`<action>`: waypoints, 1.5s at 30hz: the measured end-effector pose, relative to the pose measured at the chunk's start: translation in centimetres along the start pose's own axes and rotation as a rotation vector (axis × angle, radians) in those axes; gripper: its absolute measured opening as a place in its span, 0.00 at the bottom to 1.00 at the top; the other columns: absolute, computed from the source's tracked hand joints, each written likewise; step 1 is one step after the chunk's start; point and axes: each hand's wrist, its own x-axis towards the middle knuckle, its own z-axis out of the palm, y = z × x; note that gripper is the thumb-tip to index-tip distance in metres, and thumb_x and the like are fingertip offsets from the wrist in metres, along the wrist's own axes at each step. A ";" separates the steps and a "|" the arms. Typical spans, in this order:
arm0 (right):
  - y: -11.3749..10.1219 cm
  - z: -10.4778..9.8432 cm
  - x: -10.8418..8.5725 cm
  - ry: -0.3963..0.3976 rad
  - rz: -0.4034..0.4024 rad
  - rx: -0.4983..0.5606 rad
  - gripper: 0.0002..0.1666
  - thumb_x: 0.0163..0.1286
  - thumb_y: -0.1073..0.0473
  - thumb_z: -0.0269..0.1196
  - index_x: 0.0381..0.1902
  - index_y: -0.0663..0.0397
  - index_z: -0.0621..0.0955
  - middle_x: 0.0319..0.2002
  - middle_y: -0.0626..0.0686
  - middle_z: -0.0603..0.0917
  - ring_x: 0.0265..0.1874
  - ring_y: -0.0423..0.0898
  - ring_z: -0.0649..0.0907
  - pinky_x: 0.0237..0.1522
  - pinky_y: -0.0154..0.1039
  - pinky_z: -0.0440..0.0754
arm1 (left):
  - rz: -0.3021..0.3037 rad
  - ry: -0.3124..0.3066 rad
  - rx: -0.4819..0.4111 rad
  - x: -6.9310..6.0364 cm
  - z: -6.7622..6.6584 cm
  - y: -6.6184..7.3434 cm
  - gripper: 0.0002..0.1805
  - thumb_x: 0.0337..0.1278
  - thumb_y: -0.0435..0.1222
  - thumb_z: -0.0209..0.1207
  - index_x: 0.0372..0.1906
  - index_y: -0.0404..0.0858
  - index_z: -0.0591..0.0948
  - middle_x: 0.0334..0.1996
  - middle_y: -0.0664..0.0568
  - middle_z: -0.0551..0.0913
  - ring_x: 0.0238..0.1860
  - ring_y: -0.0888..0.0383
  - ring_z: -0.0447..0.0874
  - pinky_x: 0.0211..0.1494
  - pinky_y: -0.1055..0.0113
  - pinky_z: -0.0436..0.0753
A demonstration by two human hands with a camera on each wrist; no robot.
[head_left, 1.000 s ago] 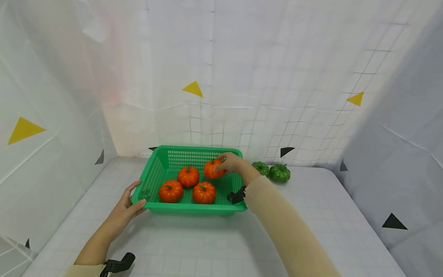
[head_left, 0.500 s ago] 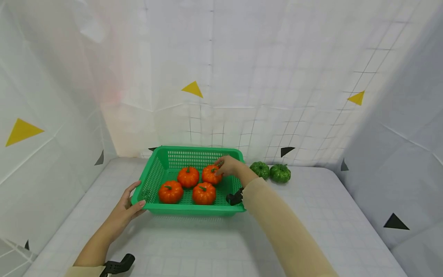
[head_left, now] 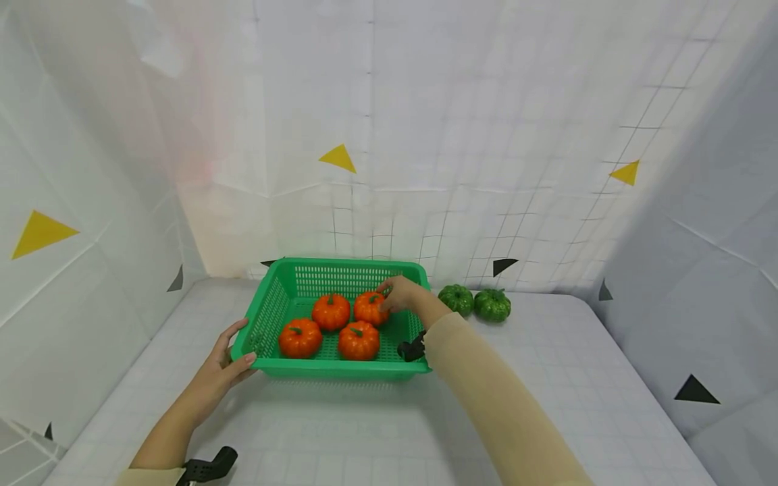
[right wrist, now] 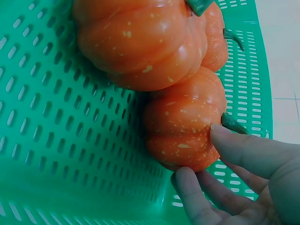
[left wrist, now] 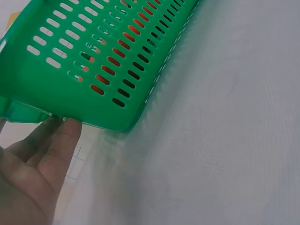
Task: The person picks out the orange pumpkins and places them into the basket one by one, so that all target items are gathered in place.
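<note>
A green plastic basket [head_left: 340, 368] with slotted walls stands on the table. In it sit several small orange pumpkins, among them a front left one [head_left: 300, 338], a front right one [head_left: 358, 340] and a back left one [head_left: 331, 312]. My right hand [head_left: 404, 297] reaches in from the right and holds the back right pumpkin [head_left: 369, 309]. In the right wrist view its thumb lies by the green stem of that pumpkin [right wrist: 185, 122], fingertips against the lower side. At the basket's front left corner, my left hand [head_left: 215, 371] grips the rim; the left wrist view shows its fingers [left wrist: 58, 145] at the edge.
Two green pumpkins, one nearer [head_left: 456, 300] and one farther right [head_left: 492, 306], stand just right of the basket. White sheeting [head_left: 462, 135] with yellow and black triangles rises behind and at both sides of the white table [head_left: 340, 432].
My right hand has lowered the pumpkin from above the basket floor to the spot behind the front right one. The left hand stays on the basket's corner.
</note>
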 end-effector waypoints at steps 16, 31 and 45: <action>-0.1 0.1 -0.2 -0.004 0.007 0.027 0.30 0.65 0.70 0.68 0.65 0.59 0.76 0.66 0.64 0.71 0.58 0.58 0.79 0.54 0.45 0.83 | -0.006 0.006 0.007 0.1 0.2 0.1 0.43 0.75 0.37 0.54 0.81 0.51 0.40 0.74 0.27 0.53 0.68 0.35 0.65 0.61 0.66 0.79; -1.8 -2.3 -2.3 -0.031 -0.027 0.032 0.31 0.69 0.67 0.65 0.69 0.59 0.72 0.66 0.65 0.72 0.58 0.58 0.79 0.57 0.48 0.81 | 0.004 0.000 0.012 -0.1 0.1 0.3 0.43 0.75 0.37 0.53 0.81 0.50 0.40 0.73 0.25 0.52 0.68 0.32 0.63 0.60 0.66 0.79; -2.3 -5.0 -6.2 -0.030 -0.099 -0.092 0.30 0.70 0.59 0.66 0.69 0.55 0.73 0.68 0.64 0.72 0.56 0.57 0.81 0.58 0.50 0.80 | -0.010 -0.002 0.032 0.1 -0.2 0.2 0.43 0.75 0.39 0.55 0.81 0.52 0.41 0.73 0.26 0.54 0.67 0.36 0.66 0.61 0.63 0.79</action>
